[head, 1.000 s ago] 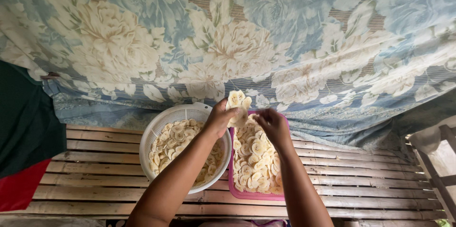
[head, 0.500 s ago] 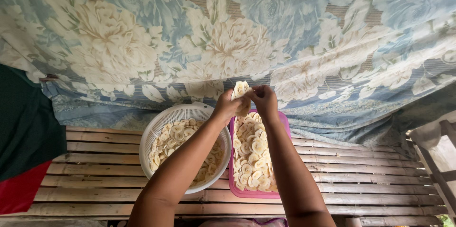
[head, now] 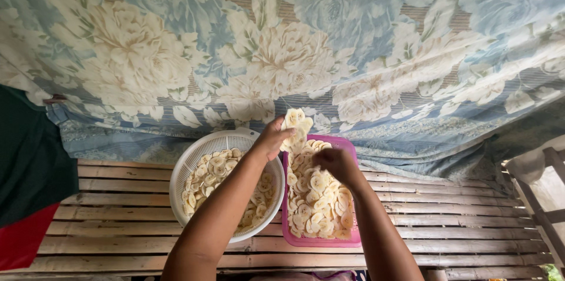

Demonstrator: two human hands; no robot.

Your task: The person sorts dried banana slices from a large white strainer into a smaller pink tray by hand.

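White perforated colander sat left on the slatted bamboo surface, part-full of pale banana slices. Left hand was raised over the far rim between the two containers, clenched around a small fanned stack of slices. Pink rectangular tray, touching the colander on its right, ran long axis away from the person, covered in laid-out slices. Right hand hovered low over the tray's far half, fingers curled down; grip unclear. Right hand nearer the tray.
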